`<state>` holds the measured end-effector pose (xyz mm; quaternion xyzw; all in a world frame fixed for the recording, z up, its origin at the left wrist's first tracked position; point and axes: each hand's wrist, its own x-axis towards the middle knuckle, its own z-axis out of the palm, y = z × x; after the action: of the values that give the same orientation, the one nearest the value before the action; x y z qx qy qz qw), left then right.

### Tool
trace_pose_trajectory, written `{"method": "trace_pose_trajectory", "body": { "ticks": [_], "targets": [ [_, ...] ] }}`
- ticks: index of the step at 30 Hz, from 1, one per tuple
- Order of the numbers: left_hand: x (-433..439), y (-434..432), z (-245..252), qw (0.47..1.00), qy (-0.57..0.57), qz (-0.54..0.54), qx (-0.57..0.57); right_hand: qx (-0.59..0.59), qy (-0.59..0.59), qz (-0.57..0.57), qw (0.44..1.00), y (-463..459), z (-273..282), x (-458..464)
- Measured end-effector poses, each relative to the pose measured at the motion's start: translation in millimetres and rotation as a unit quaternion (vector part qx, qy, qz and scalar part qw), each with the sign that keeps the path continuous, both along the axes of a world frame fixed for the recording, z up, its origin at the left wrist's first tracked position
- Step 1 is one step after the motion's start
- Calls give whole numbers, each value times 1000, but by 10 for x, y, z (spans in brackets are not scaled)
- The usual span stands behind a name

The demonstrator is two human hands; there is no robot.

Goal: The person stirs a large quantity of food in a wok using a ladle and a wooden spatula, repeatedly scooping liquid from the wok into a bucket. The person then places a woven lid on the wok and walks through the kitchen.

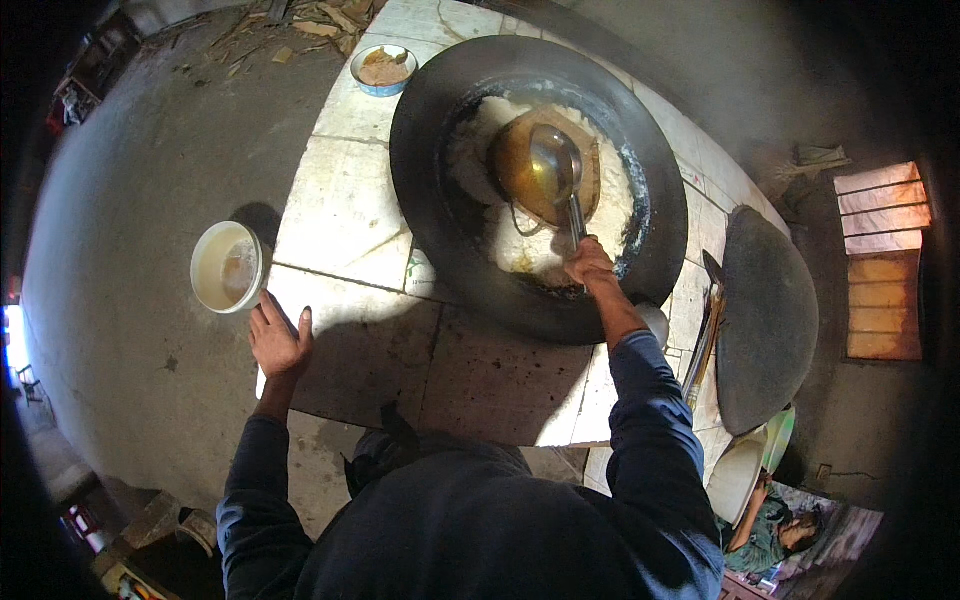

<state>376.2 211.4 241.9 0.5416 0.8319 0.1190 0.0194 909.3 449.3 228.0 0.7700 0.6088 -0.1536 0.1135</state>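
Observation:
My right hand [590,262] grips the handle of a metal ladle [551,161] over a large black wok [420,172]. The ladle's bowl rests in or over a brown, rounded vessel [510,169] with a wire loop at its near side; its exact kind is unclear. Around that vessel, pale foamy or curd-like stuff [619,187] fills the middle of the wok. My left hand [281,341] is spread flat at the left edge of the tiled stove top [337,217], holding nothing. Just beyond its fingertips stands a white bucket [202,266] with some cloudy liquid at the bottom.
An enamel bowl [382,88] of brownish paste sits at the wok's far left. On the right, a dark round lid [769,322] leans by several long-handled utensils [701,352]. A pale basin [731,480] is lower right. Wood scraps [334,22] litter the concrete floor [165,225].

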Motion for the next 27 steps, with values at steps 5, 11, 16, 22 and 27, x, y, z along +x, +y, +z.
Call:
{"method": "trace_pose_trajectory", "body": {
  "ticks": [5,11,16,22,27],
  "targets": [
    [-19,4,-28,1000,-13,-1,-4,116,93,102,984,56,-620,300],
    [-32,7,-46,1000,3,7,-18,19,-2,16,1000,-48,-127,82],
    [-51,18,-40,999,-17,14,-32,-7,-30,24,999,-114,421,-312],
    [-46,29,-41,998,-19,27,-50,-35,-100,44,993,-17,499,-396],
    [-59,22,-51,999,-21,22,-44,-15,-132,50,990,21,506,-504]
  ]
}}
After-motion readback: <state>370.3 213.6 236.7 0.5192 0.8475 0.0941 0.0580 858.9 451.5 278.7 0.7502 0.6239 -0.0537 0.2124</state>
